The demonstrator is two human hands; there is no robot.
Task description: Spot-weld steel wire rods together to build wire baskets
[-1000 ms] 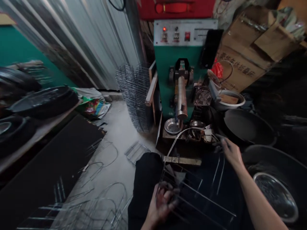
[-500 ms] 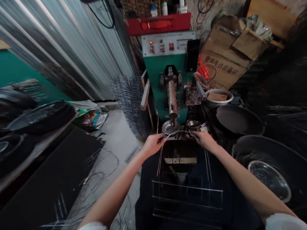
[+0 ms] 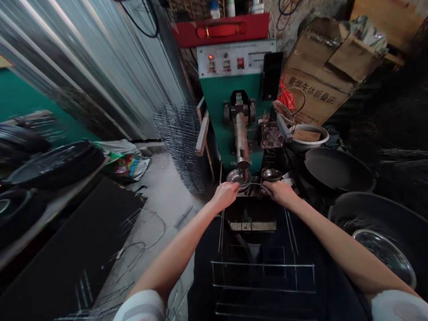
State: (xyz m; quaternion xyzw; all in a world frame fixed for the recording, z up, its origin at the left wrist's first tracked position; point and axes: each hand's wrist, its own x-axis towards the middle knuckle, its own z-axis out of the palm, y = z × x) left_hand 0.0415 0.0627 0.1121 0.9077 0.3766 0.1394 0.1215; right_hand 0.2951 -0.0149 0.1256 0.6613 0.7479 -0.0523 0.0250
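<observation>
My left hand (image 3: 226, 195) is closed on the curved far end of a thin wire frame (image 3: 264, 265), its fingertips close to the lower tip of the machine's metal arm (image 3: 242, 138). On the other side of that curve, the fingers of my right hand (image 3: 281, 192) pinch the same wire. Long wire legs run back from both hands to a boxy rack part over my lap. Just beyond my left fingers sits a small metal dish (image 3: 235, 174); another small dish (image 3: 271, 174) is past my right hand.
A green machine (image 3: 214, 104) with a lit red lamp stands ahead. Left of it is a stack of wire grids (image 3: 179, 147). Large black pans (image 3: 337, 169) and a cardboard box (image 3: 310, 84) are at right. A dark board (image 3: 76, 245) and loose wires lie at left.
My left hand has moved right and slightly up along the wire, closer to my right hand. The near part of the frame sits slightly lower in view.
</observation>
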